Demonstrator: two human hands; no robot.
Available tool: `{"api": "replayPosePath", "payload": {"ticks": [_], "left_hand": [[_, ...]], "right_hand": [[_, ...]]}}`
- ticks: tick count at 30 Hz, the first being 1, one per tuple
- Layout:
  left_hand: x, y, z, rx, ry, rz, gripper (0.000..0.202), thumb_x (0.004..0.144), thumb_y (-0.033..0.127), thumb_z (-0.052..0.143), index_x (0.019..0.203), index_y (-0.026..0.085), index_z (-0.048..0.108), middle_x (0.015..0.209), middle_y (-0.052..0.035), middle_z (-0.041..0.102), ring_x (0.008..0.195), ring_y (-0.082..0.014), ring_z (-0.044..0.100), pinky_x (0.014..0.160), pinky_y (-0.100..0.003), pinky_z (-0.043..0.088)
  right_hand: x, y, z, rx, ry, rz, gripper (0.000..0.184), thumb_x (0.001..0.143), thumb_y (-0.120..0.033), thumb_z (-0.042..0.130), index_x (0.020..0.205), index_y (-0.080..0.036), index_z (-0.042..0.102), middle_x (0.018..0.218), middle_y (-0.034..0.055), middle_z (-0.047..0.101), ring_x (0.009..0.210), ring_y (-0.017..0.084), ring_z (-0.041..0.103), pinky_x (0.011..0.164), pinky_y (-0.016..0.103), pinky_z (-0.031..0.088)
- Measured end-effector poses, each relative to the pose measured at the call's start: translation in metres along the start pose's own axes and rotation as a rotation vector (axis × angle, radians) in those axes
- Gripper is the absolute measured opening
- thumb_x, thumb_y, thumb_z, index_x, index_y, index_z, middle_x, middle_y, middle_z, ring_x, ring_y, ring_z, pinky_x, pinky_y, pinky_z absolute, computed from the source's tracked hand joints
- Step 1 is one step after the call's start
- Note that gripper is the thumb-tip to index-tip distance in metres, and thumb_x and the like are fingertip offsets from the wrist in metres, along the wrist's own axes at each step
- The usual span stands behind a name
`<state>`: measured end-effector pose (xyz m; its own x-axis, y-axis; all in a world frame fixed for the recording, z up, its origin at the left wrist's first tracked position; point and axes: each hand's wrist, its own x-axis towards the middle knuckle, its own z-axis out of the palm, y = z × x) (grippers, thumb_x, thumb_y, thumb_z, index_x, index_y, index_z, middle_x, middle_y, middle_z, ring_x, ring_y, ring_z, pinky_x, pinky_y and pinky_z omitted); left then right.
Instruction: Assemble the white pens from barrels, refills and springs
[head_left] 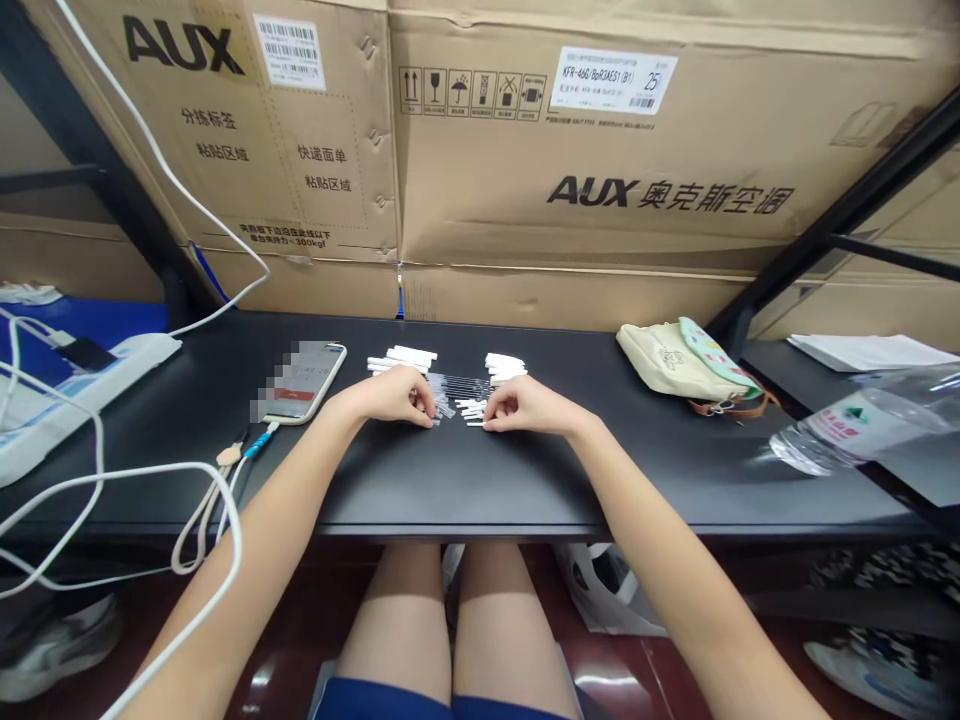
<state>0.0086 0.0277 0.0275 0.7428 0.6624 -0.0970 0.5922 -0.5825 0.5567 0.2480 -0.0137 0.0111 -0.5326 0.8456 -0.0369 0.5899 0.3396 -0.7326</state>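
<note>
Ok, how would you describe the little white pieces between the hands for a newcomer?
Below the AUX cardboard cartons is a black desk. On it, the left hand and right hand nearly meet. The short white pieces lie heaped between them, in front of longer white stacks.

Our hands [394, 395] [525, 405]: two
White stick piles [401, 358]: three
Our phones [300, 383]: one
Our power strips [90, 395]: one
Our canvas bags [667, 360]: one
Our plastic bottles [855, 425]: one
AUX cartons [600, 150]: two

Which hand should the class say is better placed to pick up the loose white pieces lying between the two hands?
Probably the right hand: its fingertips sit right beside the loose white pieces, while the left hand is curled nearer the clear tubes.
</note>
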Motion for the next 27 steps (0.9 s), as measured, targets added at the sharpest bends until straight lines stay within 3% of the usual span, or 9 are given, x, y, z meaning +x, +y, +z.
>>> {"api": "replayPosePath", "payload": {"ticks": [3,5,9,13,17,27], "left_hand": [[0.000,0.000,0.000,-0.004,-0.033,-0.009,0.012,0.066,0.024,0.067,0.069,0.015,0.073,0.063,-0.0031,0.065,0.058,-0.0136,0.054,0.054,-0.022,0.037],[-0.001,0.001,-0.001,-0.040,-0.033,0.012,0.014,0.069,0.026,0.064,0.072,0.015,0.073,0.066,-0.0034,0.067,0.060,-0.0136,0.055,0.056,-0.022,0.038],[0.000,0.004,-0.001,-0.229,0.108,0.059,0.020,0.074,0.034,0.062,0.077,0.016,0.069,0.076,-0.0036,0.068,0.070,-0.0140,0.059,0.062,-0.022,0.043],[0.006,0.004,0.005,-0.494,0.184,0.012,0.026,0.075,0.039,0.063,0.079,0.014,0.065,0.073,-0.0036,0.065,0.062,-0.0118,0.057,0.056,-0.022,0.044],[0.010,0.004,0.009,-0.611,0.197,-0.001,0.028,0.072,0.040,0.067,0.079,0.013,0.065,0.074,-0.0045,0.066,0.065,-0.0126,0.059,0.057,-0.023,0.047],[0.008,0.010,0.007,-0.605,0.195,0.011,0.025,0.071,0.036,0.069,0.080,0.012,0.068,0.069,-0.0020,0.064,0.062,-0.0101,0.056,0.060,-0.022,0.047]], "right_hand": [[0.000,-0.001,-0.001,0.008,0.015,-0.030,0.021,0.072,-0.034,0.065,0.069,-0.014,0.068,0.056,0.0002,0.055,0.052,0.010,0.044,0.051,0.024,0.034],[0.000,-0.002,-0.001,0.041,0.102,-0.075,0.023,0.075,-0.036,0.063,0.070,-0.014,0.066,0.058,0.0000,0.054,0.054,0.009,0.044,0.052,0.023,0.036],[0.003,-0.003,0.003,0.208,0.328,-0.096,0.028,0.076,-0.043,0.063,0.075,-0.015,0.063,0.067,0.0016,0.059,0.058,0.010,0.052,0.050,0.022,0.042],[0.007,-0.002,0.008,0.439,0.423,-0.089,0.030,0.068,-0.043,0.071,0.076,-0.015,0.063,0.066,0.0029,0.062,0.059,0.014,0.059,0.048,0.024,0.048],[0.010,-0.003,0.011,0.458,0.458,-0.141,0.029,0.065,-0.041,0.074,0.077,-0.015,0.069,0.071,0.0039,0.064,0.059,0.014,0.059,0.050,0.026,0.052],[0.007,-0.004,0.010,0.350,0.447,-0.164,0.032,0.068,-0.047,0.070,0.078,-0.016,0.073,0.075,0.0049,0.066,0.056,0.012,0.057,0.052,0.027,0.052]]}}
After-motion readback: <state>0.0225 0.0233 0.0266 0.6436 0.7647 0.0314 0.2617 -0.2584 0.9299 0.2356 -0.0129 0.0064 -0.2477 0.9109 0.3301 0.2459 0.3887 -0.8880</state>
